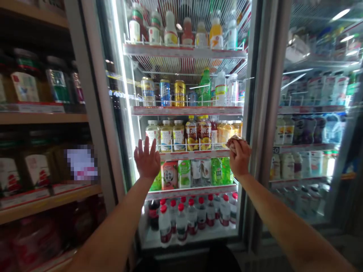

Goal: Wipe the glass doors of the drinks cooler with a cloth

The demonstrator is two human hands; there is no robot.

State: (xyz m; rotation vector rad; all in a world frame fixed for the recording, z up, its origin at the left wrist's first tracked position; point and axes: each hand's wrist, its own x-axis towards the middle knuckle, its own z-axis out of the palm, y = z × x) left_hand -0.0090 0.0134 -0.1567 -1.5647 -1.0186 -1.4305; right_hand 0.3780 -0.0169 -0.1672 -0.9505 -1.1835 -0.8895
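Note:
A lit drinks fridge stands in front of me behind a glass door point(181, 71), which shows reflected light streaks. My left hand point(146, 160) is raised with fingers spread and palm toward the glass, at the height of the middle shelves. Whether it touches the pane, I cannot tell. Near the right edge of the door, my right hand point(240, 158) is closed on a crumpled brownish cloth point(233, 142), held up against or just before the glass. Between my hands, behind the pane, are brown bottles with yellow caps point(192, 134) and a green carton-like pack point(184, 173).
Shelves of jars and bottles point(25, 81) stand at the left, beside a grey door frame point(95, 105). A metal upright point(262, 124) parts this door from another fridge point(309, 147) at the right. Red-capped bottles point(181, 223) fill the bottom level.

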